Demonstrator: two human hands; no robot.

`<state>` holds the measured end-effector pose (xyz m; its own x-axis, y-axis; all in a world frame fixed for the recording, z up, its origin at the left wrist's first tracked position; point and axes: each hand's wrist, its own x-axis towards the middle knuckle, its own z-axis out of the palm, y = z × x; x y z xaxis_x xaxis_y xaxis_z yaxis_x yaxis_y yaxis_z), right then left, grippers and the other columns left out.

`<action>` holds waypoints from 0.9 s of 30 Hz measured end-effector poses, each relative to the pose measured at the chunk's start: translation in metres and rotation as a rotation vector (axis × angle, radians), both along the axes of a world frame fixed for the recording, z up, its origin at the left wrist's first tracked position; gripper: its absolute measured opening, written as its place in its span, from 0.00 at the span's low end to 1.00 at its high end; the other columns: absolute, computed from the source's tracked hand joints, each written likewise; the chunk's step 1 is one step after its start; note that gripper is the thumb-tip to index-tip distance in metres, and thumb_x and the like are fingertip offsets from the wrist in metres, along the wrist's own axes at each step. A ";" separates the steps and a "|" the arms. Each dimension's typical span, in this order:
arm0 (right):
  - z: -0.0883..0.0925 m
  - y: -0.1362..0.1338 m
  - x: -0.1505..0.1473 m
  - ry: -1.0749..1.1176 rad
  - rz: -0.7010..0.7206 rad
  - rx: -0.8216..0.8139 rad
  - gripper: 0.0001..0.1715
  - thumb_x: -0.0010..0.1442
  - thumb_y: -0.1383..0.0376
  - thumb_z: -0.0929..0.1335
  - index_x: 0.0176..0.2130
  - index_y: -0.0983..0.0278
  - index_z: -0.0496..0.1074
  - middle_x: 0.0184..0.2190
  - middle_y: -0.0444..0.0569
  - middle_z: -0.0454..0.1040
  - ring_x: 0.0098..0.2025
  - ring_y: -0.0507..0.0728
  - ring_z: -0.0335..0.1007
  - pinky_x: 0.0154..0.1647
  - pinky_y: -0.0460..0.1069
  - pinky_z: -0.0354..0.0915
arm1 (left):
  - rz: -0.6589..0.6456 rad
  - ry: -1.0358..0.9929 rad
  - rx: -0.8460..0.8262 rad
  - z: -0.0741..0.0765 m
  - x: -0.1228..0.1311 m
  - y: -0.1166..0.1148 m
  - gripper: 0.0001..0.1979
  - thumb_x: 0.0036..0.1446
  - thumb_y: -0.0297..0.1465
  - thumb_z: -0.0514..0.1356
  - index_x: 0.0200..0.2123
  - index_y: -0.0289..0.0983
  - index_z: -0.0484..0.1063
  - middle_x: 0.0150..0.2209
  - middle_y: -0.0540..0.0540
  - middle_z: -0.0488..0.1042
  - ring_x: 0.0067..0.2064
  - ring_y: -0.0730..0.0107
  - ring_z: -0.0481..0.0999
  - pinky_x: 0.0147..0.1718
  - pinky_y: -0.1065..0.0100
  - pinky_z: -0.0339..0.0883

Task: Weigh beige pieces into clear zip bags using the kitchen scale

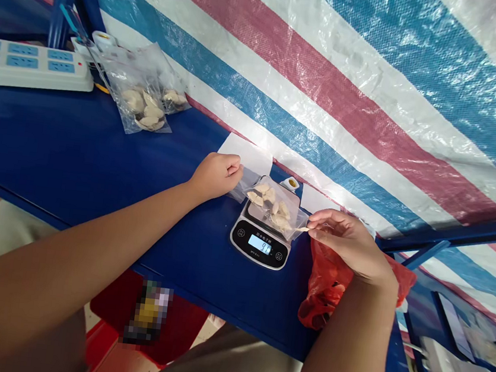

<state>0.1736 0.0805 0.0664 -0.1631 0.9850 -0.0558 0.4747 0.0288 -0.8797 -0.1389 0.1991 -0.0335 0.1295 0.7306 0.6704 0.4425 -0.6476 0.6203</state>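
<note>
A clear plastic bag (268, 206) with several pale, dried-looking pieces in it lies across the pan of a digital kitchen scale (261, 235). The lit display seems to read 9.1. My left hand (217, 175) is closed in a fist round the bag's left end. At the bag's right corner, my right hand (343, 235) pinches with thumb and fingers; a thin pale tip shows there, and I cannot tell if it is inside the bag. Under the right hand sits a crumpled red plastic bag (324, 278).
Filled clear bags (143, 105) lie at the back left beside a white power strip (29, 65). White paper (247, 153) is behind the scale, near a small white object (290, 183). A striped tarp (288, 65) walls the back of the blue table (182, 131).
</note>
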 end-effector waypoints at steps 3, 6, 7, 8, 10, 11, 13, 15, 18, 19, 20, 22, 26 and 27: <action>-0.003 0.001 0.004 0.025 -0.012 -0.014 0.18 0.53 0.55 0.82 0.41 0.60 0.82 0.39 0.50 0.82 0.41 0.57 0.79 0.45 0.53 0.76 | 0.002 -0.020 -0.039 0.003 0.000 -0.004 0.18 0.59 0.31 0.60 0.24 0.41 0.52 0.19 0.56 0.52 0.22 0.76 0.52 0.25 0.66 0.51; -0.005 0.002 0.005 0.033 -0.004 -0.032 0.19 0.53 0.55 0.82 0.42 0.59 0.82 0.41 0.50 0.82 0.43 0.58 0.79 0.47 0.53 0.76 | -0.091 -0.032 -0.053 0.008 0.001 -0.010 0.05 0.62 0.34 0.59 0.36 0.39 0.68 0.31 0.49 0.72 0.30 0.71 0.69 0.28 0.68 0.61; -0.005 0.002 0.005 0.032 -0.001 -0.042 0.19 0.54 0.55 0.82 0.42 0.60 0.82 0.41 0.50 0.83 0.43 0.58 0.79 0.47 0.53 0.76 | -0.146 -0.016 -0.045 0.009 0.001 -0.012 0.07 0.64 0.35 0.58 0.41 0.38 0.71 0.38 0.45 0.76 0.37 0.68 0.73 0.31 0.67 0.65; -0.005 0.002 0.004 0.031 0.001 -0.054 0.20 0.54 0.54 0.82 0.43 0.60 0.82 0.40 0.50 0.83 0.43 0.58 0.79 0.47 0.53 0.76 | -0.203 0.010 -0.037 0.010 0.002 -0.014 0.10 0.66 0.36 0.57 0.46 0.38 0.73 0.44 0.42 0.78 0.43 0.65 0.76 0.37 0.66 0.69; -0.004 0.003 0.003 0.031 -0.009 -0.071 0.21 0.54 0.53 0.82 0.43 0.61 0.82 0.39 0.51 0.83 0.41 0.58 0.79 0.46 0.54 0.76 | -0.300 0.062 -0.029 0.011 0.004 -0.017 0.15 0.70 0.36 0.54 0.53 0.38 0.73 0.52 0.39 0.78 0.53 0.61 0.76 0.49 0.61 0.71; -0.004 0.003 0.002 0.031 -0.015 -0.076 0.21 0.54 0.52 0.82 0.43 0.61 0.83 0.38 0.51 0.83 0.41 0.58 0.79 0.46 0.55 0.76 | -0.334 0.079 -0.031 0.011 0.005 -0.018 0.15 0.70 0.36 0.54 0.54 0.38 0.74 0.54 0.39 0.78 0.56 0.60 0.76 0.53 0.59 0.70; -0.004 0.004 0.002 0.034 -0.027 -0.077 0.22 0.54 0.51 0.82 0.42 0.62 0.82 0.38 0.51 0.83 0.40 0.58 0.79 0.46 0.55 0.76 | -0.377 0.092 -0.048 0.010 0.006 -0.019 0.15 0.71 0.36 0.53 0.54 0.38 0.74 0.54 0.40 0.79 0.56 0.60 0.77 0.55 0.58 0.70; -0.006 0.005 0.003 0.034 -0.039 -0.075 0.23 0.53 0.51 0.82 0.43 0.61 0.82 0.38 0.51 0.83 0.40 0.59 0.79 0.46 0.55 0.76 | -0.400 0.093 -0.077 0.009 0.008 -0.019 0.15 0.71 0.37 0.54 0.52 0.39 0.75 0.52 0.41 0.80 0.53 0.61 0.78 0.52 0.60 0.72; -0.010 0.008 0.001 0.045 -0.056 -0.082 0.23 0.53 0.52 0.82 0.44 0.60 0.82 0.38 0.50 0.82 0.42 0.58 0.79 0.47 0.54 0.75 | -0.426 0.104 -0.101 0.008 0.009 -0.019 0.13 0.70 0.37 0.55 0.49 0.39 0.76 0.49 0.42 0.81 0.50 0.63 0.79 0.46 0.62 0.74; -0.012 0.009 0.000 0.059 -0.065 -0.077 0.22 0.53 0.52 0.82 0.44 0.60 0.82 0.38 0.50 0.82 0.42 0.58 0.79 0.48 0.54 0.75 | -0.430 0.107 -0.097 0.008 0.009 -0.019 0.13 0.70 0.37 0.55 0.48 0.39 0.77 0.48 0.43 0.81 0.49 0.63 0.79 0.45 0.62 0.74; -0.014 0.010 -0.001 0.078 -0.077 -0.068 0.23 0.53 0.52 0.83 0.43 0.60 0.81 0.38 0.49 0.81 0.41 0.57 0.78 0.47 0.53 0.74 | -0.428 0.108 -0.091 0.007 0.010 -0.019 0.13 0.70 0.36 0.55 0.47 0.39 0.77 0.47 0.42 0.81 0.49 0.63 0.79 0.44 0.63 0.74; -0.018 0.012 -0.004 0.109 -0.108 -0.038 0.23 0.51 0.54 0.83 0.43 0.59 0.80 0.37 0.47 0.81 0.40 0.56 0.78 0.46 0.51 0.74 | -0.413 0.101 -0.084 0.007 0.011 -0.019 0.12 0.69 0.36 0.55 0.47 0.39 0.77 0.47 0.42 0.81 0.48 0.64 0.79 0.40 0.64 0.73; -0.021 0.014 -0.008 0.110 -0.141 0.031 0.23 0.51 0.54 0.84 0.41 0.59 0.78 0.36 0.46 0.81 0.39 0.55 0.78 0.43 0.51 0.73 | -0.399 0.086 -0.095 0.005 0.012 -0.019 0.11 0.68 0.35 0.56 0.47 0.39 0.77 0.47 0.42 0.81 0.48 0.65 0.80 0.38 0.66 0.74; -0.021 0.014 -0.008 0.109 -0.139 0.049 0.23 0.51 0.54 0.84 0.41 0.59 0.78 0.36 0.46 0.80 0.38 0.55 0.78 0.42 0.51 0.73 | -0.399 0.083 -0.098 0.004 0.012 -0.018 0.11 0.68 0.35 0.57 0.47 0.39 0.77 0.47 0.42 0.81 0.48 0.65 0.80 0.39 0.66 0.74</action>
